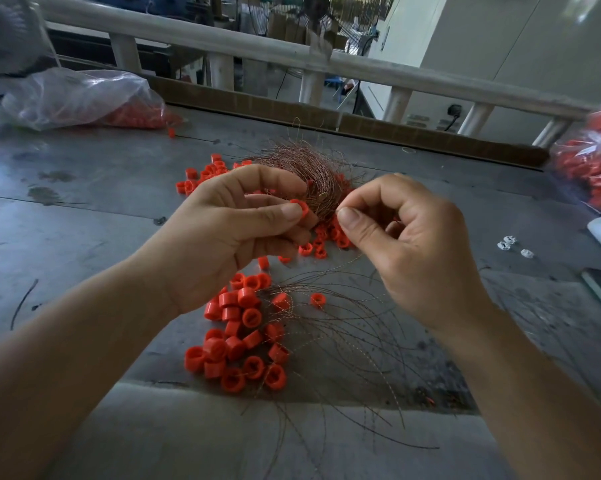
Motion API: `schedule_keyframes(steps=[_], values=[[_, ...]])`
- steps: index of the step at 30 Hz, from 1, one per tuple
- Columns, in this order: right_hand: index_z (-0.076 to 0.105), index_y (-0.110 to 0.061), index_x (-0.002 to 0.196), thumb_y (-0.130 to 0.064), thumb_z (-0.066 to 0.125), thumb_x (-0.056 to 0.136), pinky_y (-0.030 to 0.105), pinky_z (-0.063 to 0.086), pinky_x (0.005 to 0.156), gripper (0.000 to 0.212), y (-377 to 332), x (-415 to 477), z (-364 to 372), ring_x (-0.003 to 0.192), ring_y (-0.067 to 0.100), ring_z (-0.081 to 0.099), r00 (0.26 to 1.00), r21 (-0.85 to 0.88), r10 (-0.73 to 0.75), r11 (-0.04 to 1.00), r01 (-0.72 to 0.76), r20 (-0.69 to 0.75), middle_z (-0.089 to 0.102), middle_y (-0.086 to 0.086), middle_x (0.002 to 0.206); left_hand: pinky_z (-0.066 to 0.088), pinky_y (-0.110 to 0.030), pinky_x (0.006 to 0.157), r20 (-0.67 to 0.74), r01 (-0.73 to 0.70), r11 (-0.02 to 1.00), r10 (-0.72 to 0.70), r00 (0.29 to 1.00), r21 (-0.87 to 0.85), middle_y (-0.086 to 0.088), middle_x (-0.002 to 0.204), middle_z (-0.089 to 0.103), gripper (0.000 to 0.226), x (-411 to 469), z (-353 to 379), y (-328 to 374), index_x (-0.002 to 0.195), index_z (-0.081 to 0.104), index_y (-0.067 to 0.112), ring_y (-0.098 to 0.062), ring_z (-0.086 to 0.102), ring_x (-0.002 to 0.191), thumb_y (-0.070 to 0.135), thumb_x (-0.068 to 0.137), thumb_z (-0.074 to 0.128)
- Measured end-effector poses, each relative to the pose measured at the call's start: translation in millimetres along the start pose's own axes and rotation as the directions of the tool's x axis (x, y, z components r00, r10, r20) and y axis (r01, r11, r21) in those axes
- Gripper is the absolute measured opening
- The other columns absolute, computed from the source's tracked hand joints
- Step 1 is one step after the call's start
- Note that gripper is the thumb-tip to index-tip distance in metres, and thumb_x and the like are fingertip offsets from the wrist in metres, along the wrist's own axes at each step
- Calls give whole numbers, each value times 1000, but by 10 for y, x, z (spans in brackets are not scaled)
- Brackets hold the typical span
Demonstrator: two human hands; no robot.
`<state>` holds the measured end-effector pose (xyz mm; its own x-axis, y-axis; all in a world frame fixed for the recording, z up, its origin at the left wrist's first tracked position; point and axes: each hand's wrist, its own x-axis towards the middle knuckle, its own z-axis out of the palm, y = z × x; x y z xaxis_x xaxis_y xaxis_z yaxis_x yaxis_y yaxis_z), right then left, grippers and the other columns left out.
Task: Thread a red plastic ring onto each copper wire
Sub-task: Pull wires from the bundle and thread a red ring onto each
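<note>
My left hand (229,223) has its fingers (275,213) curled round one red plastic ring (302,206), just beside my right hand (410,244), which pinches a thin copper wire (342,266). Behind them sits a tangled wire bundle (309,168). Short smooth rings (243,341) and curved strands litter the scuffed grey desk (84,209). A clear crinkled bag (77,95) of rings lies far left, below a pale railing (378,74).
</note>
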<state>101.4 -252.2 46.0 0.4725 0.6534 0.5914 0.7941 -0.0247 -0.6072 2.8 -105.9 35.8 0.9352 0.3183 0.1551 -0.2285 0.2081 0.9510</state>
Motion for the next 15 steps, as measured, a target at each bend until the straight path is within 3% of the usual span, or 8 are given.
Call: schedule_keyframes(steps=[4,8,15], values=[[57,-28,70,-18,58,81,7,35,55,14,-1,23,-13,59,-3,49,1000,-1,3,1000,-3,-14,56,-10,68,53,-17,60,-18,-13,1000,13,1000,2,-2,72,70,23,1,-4,5,77,75,11,-10,67,65,5,61,60],[59,-26,71,-19,58,80,8,36,55,12,8,28,-1,60,-1,50,1000,43,31,999,-31,5,56,-10,67,51,-14,60,2,-46,995,46,999,86,3,69,67,27,-10,0,5,79,75,15,-5,64,63,5,57,64],[61,-21,71,-19,58,79,8,35,52,9,-18,7,62,56,-1,49,995,66,43,997,-49,86,55,-10,66,52,-15,62,51,-52,996,49,998,72,0,74,72,31,-10,4,-1,79,75,17,-10,68,70,10,50,71]])
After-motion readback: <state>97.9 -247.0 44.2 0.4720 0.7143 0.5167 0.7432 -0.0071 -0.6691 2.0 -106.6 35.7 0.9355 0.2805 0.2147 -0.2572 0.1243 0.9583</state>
